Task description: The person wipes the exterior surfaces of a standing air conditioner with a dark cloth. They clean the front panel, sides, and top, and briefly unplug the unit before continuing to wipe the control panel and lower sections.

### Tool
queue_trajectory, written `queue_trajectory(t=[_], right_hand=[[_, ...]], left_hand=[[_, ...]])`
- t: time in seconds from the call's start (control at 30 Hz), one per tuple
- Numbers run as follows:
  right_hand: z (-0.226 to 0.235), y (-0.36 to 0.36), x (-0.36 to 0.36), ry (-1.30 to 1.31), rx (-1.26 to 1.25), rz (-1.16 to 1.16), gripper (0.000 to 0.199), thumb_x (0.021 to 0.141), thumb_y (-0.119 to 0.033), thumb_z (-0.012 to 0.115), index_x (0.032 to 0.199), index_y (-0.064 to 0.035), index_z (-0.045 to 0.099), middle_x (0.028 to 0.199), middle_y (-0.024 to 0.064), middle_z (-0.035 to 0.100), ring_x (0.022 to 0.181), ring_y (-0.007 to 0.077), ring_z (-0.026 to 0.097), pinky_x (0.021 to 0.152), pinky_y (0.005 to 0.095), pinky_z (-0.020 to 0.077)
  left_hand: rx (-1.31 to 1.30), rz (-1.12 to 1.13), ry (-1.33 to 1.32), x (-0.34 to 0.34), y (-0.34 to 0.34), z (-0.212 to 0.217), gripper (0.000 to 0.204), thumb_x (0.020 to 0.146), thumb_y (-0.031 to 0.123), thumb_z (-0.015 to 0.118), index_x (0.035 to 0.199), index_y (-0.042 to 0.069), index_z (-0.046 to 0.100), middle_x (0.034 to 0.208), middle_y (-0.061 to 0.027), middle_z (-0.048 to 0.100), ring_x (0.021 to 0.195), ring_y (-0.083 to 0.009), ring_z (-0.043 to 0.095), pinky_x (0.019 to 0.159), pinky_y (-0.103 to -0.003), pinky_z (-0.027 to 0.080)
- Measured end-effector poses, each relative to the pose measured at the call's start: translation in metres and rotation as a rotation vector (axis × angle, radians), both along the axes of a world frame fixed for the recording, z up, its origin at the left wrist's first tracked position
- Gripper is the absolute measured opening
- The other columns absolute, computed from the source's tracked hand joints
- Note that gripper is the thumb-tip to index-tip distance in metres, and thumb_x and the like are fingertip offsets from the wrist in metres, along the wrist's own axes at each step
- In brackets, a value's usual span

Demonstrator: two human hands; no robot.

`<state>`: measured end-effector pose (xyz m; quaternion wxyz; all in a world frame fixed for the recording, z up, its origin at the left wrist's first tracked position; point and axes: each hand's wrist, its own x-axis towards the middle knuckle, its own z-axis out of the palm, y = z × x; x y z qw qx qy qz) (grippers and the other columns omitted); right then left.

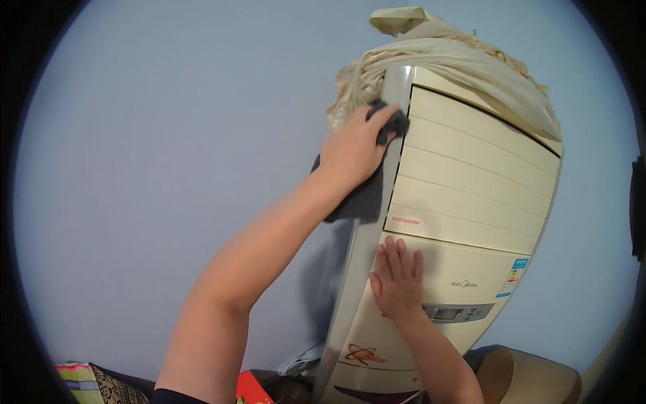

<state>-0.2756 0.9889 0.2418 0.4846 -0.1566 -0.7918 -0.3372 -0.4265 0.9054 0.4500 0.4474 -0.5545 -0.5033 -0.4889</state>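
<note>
Up the air conditioner (471, 161), your left fingers (383, 118) grip dark cloth (367, 202), apparently wiping, right fingers (406, 261) spread flat, and the next stroke likely needs even pressure.

A cover (471, 64) lies atop the air conditioner (471, 182); a cloth (363, 200) is against its left side, a wall (168, 135) behind it.

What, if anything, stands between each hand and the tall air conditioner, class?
Only the dark cloth lies between the left hand and the grey side strip of the air conditioner. Nothing visible stands between the right hand and the cream front panel.
</note>
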Motion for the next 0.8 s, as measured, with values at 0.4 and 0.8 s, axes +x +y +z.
queue_trajectory(t=[0.4, 0.8], right_hand=[[0.075, -0.012, 0.014, 0.133, 0.011, 0.126, 0.057, 0.082, -0.015, 0.06, 0.137, -0.0077, 0.046, 0.146, 0.0118, 0.04, 0.135, 0.0311, 0.036, 0.11, 0.0534, 0.0235], [0.123, -0.004, -0.041, 0.081, 0.122, -0.104, 0.06, 0.091, -0.03, 0.05, 0.146, -0.0115, 0.034, 0.155, 0.0102, 0.025, 0.143, 0.0311, 0.021, 0.115, 0.051, 0.0135]], left_hand=[[-0.11, -0.092, 0.009, -0.007, 0.003, -0.13, 0.068, 0.077, 0.0, 0.062, 0.138, 0.028, 0.048, 0.127, -0.0207, 0.051, 0.116, -0.039, 0.05, 0.089, -0.043, 0.049], [-0.298, -0.594, -0.654, -0.018, -0.001, -0.291, 0.07, 0.081, 0.004, 0.064, 0.143, 0.021, 0.037, 0.122, -0.014, 0.054, 0.107, -0.0328, 0.055, 0.088, -0.041, 0.048]])
